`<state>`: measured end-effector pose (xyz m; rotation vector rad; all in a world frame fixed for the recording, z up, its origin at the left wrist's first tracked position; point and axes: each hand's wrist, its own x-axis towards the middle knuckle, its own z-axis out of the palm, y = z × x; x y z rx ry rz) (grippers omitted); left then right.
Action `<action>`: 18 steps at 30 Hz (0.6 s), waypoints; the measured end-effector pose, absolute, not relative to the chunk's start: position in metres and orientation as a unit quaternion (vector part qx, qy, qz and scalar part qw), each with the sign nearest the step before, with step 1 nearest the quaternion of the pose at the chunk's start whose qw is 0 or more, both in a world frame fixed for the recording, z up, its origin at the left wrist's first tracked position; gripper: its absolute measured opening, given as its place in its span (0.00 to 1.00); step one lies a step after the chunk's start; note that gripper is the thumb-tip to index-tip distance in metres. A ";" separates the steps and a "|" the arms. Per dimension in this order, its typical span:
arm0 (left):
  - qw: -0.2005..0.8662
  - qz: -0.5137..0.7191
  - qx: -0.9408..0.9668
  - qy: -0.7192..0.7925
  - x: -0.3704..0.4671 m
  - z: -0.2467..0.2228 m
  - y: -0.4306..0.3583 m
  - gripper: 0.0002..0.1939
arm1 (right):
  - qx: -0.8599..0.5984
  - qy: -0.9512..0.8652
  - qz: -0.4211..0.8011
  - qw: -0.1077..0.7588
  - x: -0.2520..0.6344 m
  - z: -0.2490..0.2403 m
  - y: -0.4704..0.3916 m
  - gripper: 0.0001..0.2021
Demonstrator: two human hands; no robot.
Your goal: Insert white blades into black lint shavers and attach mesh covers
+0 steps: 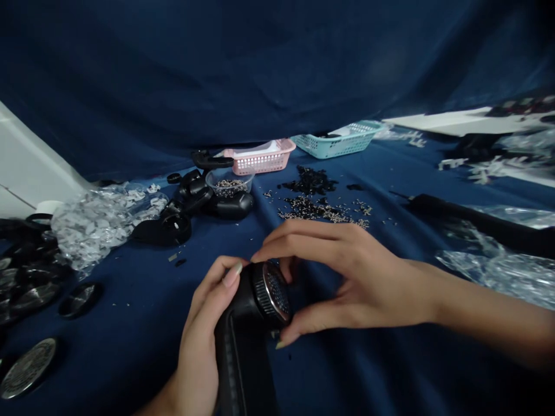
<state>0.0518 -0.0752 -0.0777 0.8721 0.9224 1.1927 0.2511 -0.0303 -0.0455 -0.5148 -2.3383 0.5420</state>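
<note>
My left hand point(208, 323) is wrapped round the body of a black fabric shaver point(243, 303), its thumb near the head. The shaver's round head point(277, 292) has a ridged ring, a silvery rim and a perforated metal face turned to the right. My right hand point(347, 277) curves round this head, with fingers at its top edge and the thumb at its lower edge. The palm stays apart from the metal face. The lower part of the shaver's handle runs out of the bottom of the view.
Small screws point(325, 211) and black parts point(310, 180) lie scattered ahead. Behind them stand a pink basket point(264, 163) and a teal basket point(342, 145). Black shaver bodies point(229, 205) and a bag of white parts point(95, 225) are left; a black electric screwdriver point(468, 216) lies right.
</note>
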 end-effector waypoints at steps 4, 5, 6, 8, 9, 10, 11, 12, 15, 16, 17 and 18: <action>0.718 0.505 0.325 0.352 0.054 -0.076 -0.080 0.11 | -0.173 -0.906 0.205 0.328 0.254 -0.041 -0.034 0.28; 0.730 0.499 0.310 0.350 0.055 -0.076 -0.081 0.11 | -0.170 -0.909 0.201 0.322 0.255 -0.040 -0.034 0.28; 0.737 0.496 0.299 0.350 0.055 -0.076 -0.081 0.11 | -0.168 -0.912 0.197 0.318 0.255 -0.039 -0.035 0.28; 0.735 0.495 0.296 0.357 0.056 -0.077 -0.082 0.11 | -0.173 -0.916 0.184 0.311 0.255 -0.038 -0.036 0.28; 0.724 0.499 0.306 0.364 0.056 -0.077 -0.082 0.11 | -0.177 -0.916 0.178 0.311 0.255 -0.039 -0.036 0.29; 0.710 0.504 0.322 0.373 0.056 -0.077 -0.082 0.12 | -0.180 -0.916 0.173 0.314 0.254 -0.040 -0.037 0.29; 0.693 0.508 0.339 0.384 0.056 -0.077 -0.083 0.12 | -0.184 -0.915 0.168 0.318 0.253 -0.041 -0.037 0.30; 0.672 0.512 0.358 0.399 0.056 -0.077 -0.084 0.12 | -0.188 -0.913 0.166 0.322 0.252 -0.042 -0.038 0.29; 0.599 0.513 0.421 0.448 0.054 -0.076 -0.088 0.13 | -0.218 -0.902 0.166 0.332 0.250 -0.044 -0.040 0.28; 0.566 0.514 0.450 0.461 0.053 -0.076 -0.089 0.12 | -0.230 -0.898 0.167 0.336 0.249 -0.045 -0.040 0.28; 0.520 0.525 0.484 0.468 0.051 -0.075 -0.090 0.11 | -0.240 -0.892 0.171 0.342 0.248 -0.045 -0.041 0.27; 0.461 0.549 0.518 0.467 0.049 -0.073 -0.090 0.10 | -0.246 -0.885 0.176 0.354 0.247 -0.045 -0.041 0.27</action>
